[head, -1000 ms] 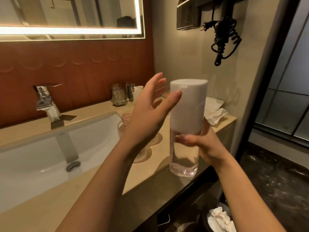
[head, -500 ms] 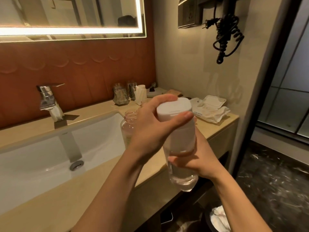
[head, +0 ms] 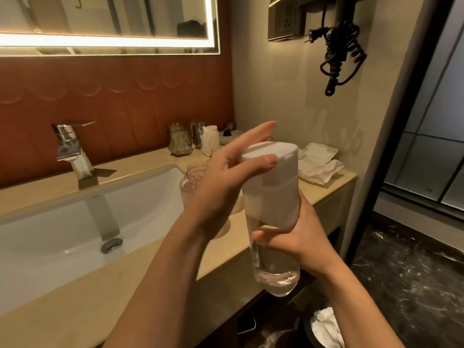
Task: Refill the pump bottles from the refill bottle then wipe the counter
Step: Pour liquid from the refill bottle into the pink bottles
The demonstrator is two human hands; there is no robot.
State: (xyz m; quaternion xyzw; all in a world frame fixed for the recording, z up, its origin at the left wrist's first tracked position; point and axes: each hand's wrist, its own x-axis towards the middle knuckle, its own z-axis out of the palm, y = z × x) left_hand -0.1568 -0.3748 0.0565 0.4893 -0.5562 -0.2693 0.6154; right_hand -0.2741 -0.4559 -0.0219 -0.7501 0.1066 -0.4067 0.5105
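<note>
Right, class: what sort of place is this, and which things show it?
Probably a hotel bathroom: a white rectangular sink with a chrome tap, a lit-edged wall mirror, and a black coiled cord, likely a hair dryer's, on the wall.

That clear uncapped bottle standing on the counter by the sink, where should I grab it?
Probably round the body of the clear uncapped plastic bottle, below its shoulder, coming from the front of the beige counter. It stands upright with its threaded mouth open, so a side grip keeps it level.
</note>
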